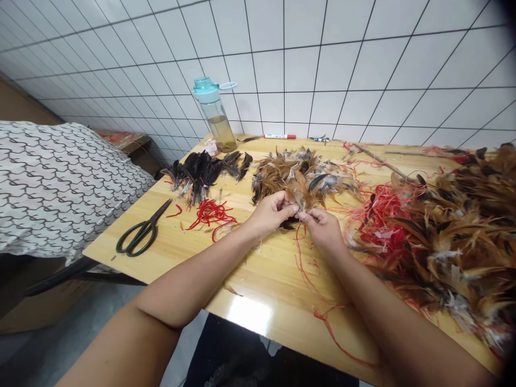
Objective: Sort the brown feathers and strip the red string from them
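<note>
My left hand (pixel 271 213) and my right hand (pixel 324 228) meet over the wooden table (pixel 258 279), both pinched on a small bunch of brown feathers (pixel 300 201) at the near edge of a brown feather pile (pixel 300 174). A red string (pixel 300 258) trails from the bunch toward me across the table. Fingers of both hands are closed around the feather stems.
A pile of black feathers (pixel 201 171) and loose red strings (pixel 212 213) lie left of my hands, with black scissors (pixel 142 231) further left. A large heap of brown feathers with red string (pixel 443 231) fills the right. A water bottle (pixel 215 114) and a marker (pixel 279 136) stand by the tiled wall.
</note>
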A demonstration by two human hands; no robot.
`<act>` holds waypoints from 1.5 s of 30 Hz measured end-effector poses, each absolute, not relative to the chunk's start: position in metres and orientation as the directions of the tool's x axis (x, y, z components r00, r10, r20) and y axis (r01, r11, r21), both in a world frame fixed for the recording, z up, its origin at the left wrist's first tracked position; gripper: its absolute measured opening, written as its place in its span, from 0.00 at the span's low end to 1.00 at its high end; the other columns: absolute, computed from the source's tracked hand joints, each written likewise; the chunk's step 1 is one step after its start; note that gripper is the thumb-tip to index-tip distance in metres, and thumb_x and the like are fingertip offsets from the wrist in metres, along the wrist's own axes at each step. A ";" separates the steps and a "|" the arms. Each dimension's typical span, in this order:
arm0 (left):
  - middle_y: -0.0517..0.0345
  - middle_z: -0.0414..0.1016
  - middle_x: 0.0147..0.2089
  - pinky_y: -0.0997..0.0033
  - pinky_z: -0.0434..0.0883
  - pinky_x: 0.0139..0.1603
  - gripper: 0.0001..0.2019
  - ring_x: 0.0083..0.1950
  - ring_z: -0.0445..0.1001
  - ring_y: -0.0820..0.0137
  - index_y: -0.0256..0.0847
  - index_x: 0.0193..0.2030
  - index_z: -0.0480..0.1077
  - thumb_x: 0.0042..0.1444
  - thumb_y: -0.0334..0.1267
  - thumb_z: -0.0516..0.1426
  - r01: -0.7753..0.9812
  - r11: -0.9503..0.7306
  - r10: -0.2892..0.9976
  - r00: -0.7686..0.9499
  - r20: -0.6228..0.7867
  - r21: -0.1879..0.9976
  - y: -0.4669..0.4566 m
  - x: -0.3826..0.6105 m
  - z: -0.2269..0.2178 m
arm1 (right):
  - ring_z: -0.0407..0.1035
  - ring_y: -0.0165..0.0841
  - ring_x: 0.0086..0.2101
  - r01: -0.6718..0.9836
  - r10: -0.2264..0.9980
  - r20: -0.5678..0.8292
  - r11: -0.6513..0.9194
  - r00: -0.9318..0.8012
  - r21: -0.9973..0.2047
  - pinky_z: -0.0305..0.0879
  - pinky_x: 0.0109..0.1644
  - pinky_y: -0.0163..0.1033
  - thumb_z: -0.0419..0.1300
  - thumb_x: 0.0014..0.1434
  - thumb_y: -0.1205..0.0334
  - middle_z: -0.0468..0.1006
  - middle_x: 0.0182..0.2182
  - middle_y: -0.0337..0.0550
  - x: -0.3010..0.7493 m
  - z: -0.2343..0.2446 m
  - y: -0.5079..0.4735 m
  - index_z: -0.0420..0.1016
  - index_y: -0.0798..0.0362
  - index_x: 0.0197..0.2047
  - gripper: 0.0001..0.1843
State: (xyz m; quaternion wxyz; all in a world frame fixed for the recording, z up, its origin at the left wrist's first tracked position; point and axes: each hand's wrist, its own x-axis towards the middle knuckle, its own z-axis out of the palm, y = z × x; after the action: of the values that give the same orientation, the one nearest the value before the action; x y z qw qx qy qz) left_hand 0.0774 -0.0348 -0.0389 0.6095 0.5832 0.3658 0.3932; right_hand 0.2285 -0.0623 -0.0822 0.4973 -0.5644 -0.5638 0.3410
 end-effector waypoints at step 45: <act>0.54 0.71 0.37 0.68 0.65 0.47 0.06 0.42 0.67 0.68 0.38 0.33 0.70 0.58 0.29 0.53 0.561 -0.700 0.691 0.689 0.220 0.443 -0.029 0.064 -0.037 | 0.48 0.26 0.21 -0.100 0.975 0.043 0.067 0.218 -0.993 0.43 0.26 0.36 0.61 0.52 0.44 0.56 0.17 0.30 0.233 -0.068 -0.066 0.68 0.52 0.27 0.18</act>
State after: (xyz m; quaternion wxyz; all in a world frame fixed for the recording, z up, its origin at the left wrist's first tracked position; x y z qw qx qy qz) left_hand 0.0635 -0.0291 -0.0373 0.1730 0.9024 0.3467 0.1884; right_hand 0.2331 -0.0665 -0.0685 0.5910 -0.5099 -0.4290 0.4547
